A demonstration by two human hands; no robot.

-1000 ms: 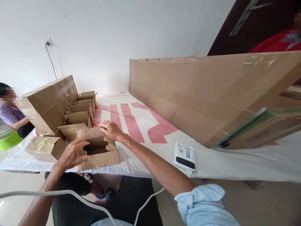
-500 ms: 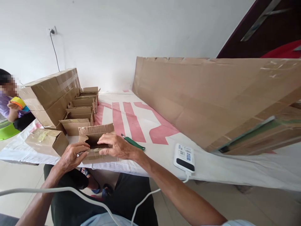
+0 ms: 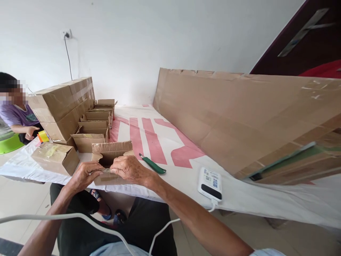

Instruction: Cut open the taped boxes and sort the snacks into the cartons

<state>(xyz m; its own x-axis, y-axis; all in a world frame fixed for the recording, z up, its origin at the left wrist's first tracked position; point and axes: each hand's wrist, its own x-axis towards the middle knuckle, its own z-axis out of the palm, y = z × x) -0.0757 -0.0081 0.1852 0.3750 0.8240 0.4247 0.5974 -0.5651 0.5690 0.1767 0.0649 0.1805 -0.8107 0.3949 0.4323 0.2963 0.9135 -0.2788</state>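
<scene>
A small open cardboard box stands at the near edge of the table, its back flap upright. My left hand and my right hand both press on the box's near flap, fingers curled over its edge and pinching it from either side. A green-handled knife lies on the table just right of my right hand.
Several open small boxes line up behind it beside stacked taped cartons; a closed small box lies left. A large cardboard sheet leans along the right. A white power bank with cable sits near the edge. Another person sits far left.
My right hand came from the box's far side to the near flap, uncovering the knife. Both hands now fold that flap down. The view has drifted slightly.
</scene>
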